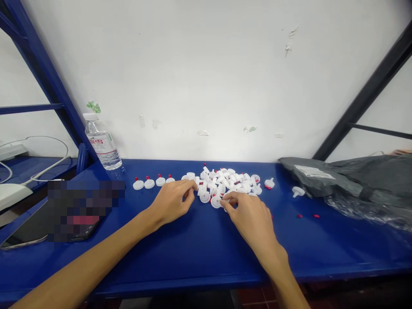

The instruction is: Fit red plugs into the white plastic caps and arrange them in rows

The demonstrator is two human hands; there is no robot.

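My left hand (173,198) is at the left edge of a heap of white plastic caps with narrow stems (230,180). Its fingers curl toward the thumb, and what they hold, if anything, is hidden. At the heap's near side, the thumb and forefinger of my right hand (249,213) close at the edge of a round white cap (215,201). Small red pieces show among the heaped caps. Left of the heap, several white caps with red tips (149,182) stand upright in a row, the last partly behind my left hand.
A water bottle (103,143) stands back left, beyond a phone (27,225) and a blurred patch. Dark plastic bags (360,180) lie on the right. Near them are a loose white cap (298,191) and small red pieces (316,216). A white wall backs the blue table (193,257).
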